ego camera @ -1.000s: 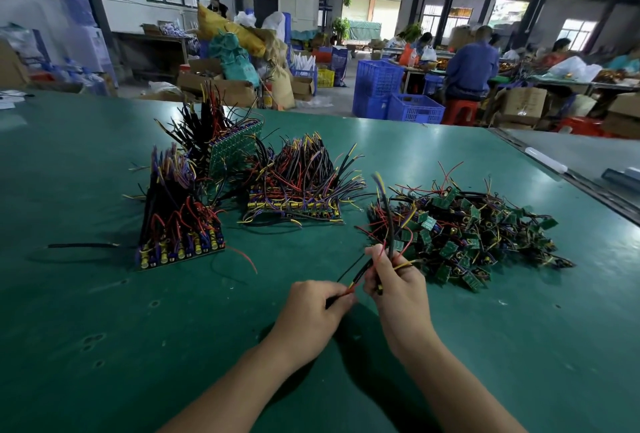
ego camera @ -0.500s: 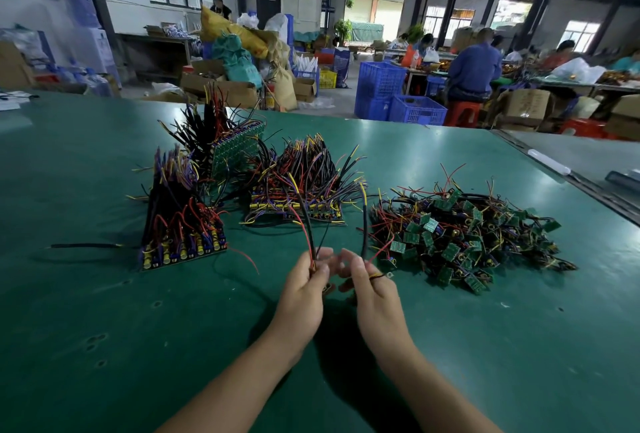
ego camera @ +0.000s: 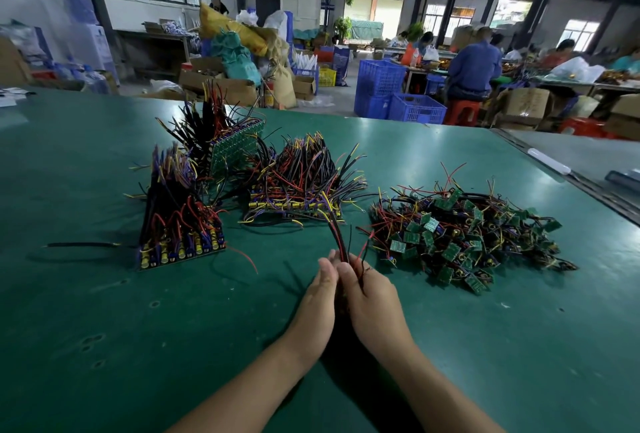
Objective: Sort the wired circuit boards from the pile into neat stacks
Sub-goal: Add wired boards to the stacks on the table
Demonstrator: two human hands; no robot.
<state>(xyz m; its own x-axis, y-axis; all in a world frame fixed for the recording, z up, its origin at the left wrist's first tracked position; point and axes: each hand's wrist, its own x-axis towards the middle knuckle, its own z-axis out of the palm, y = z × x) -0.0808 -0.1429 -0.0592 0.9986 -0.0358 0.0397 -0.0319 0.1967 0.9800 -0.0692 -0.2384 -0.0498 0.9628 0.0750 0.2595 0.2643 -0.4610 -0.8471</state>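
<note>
A loose pile of small green wired circuit boards lies on the green table, right of centre. Three neat stacks stand to the left: one at front left, one at the back with a green board face showing, one in the middle. My left hand and my right hand are pressed side by side just in front of the pile. Between them they pinch a bunch of red and black wires that stick upward. The board under the wires is hidden by my fingers.
A single black wire lies on the table at far left. A second table adjoins on the right. Beyond the table's far edge are blue crates, cardboard boxes, sacks, and seated people working at benches.
My hands have closed together from slightly apart, gathering the spread wires into one upright bunch. They have also drifted a little left, away from the pile.
</note>
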